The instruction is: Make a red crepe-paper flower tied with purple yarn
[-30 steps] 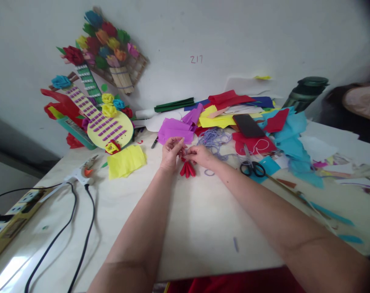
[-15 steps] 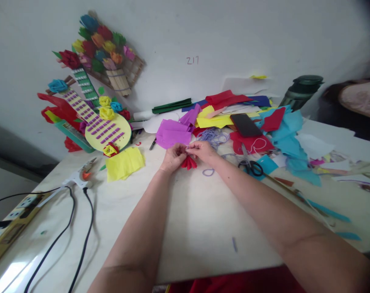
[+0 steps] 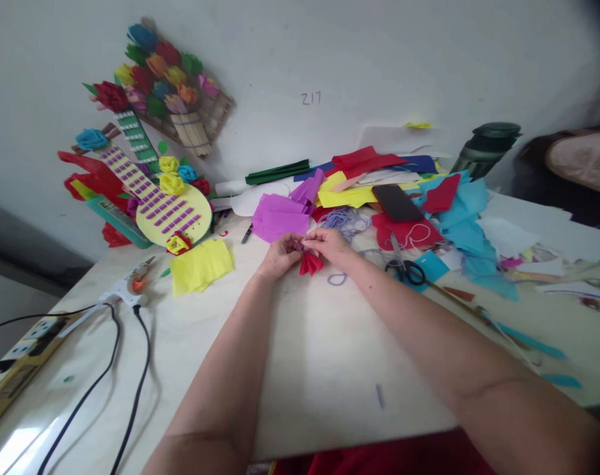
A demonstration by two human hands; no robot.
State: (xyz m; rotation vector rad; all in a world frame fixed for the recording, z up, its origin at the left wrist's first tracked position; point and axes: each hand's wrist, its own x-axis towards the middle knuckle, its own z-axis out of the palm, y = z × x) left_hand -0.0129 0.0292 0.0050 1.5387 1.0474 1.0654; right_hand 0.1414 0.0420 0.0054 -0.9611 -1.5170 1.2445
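A pleated piece of red crepe paper (image 3: 311, 264) fans out below my fingertips at the middle of the table. My left hand (image 3: 281, 255) grips its gathered top, fingers closed. My right hand (image 3: 331, 246) meets the left there in a pinch, apparently on purple yarn at the gathered end; the exact hold is hidden by the fingers. A tangle of purple yarn (image 3: 347, 221) lies just behind my right hand, and a loop of yarn (image 3: 336, 280) rests on the table below that wrist.
Black scissors (image 3: 413, 272) and a phone (image 3: 397, 202) lie right, among coloured paper scraps. Purple paper (image 3: 280, 218) is behind my hands. Yellow sheets (image 3: 202, 266), a glue gun (image 3: 126, 288) with cords and a power strip (image 3: 23, 363) are left. A dark bottle (image 3: 485, 150) stands back right.
The red paper's fanned end has swung slightly to the right and spread wider. Both hands stay together in nearly the same place.
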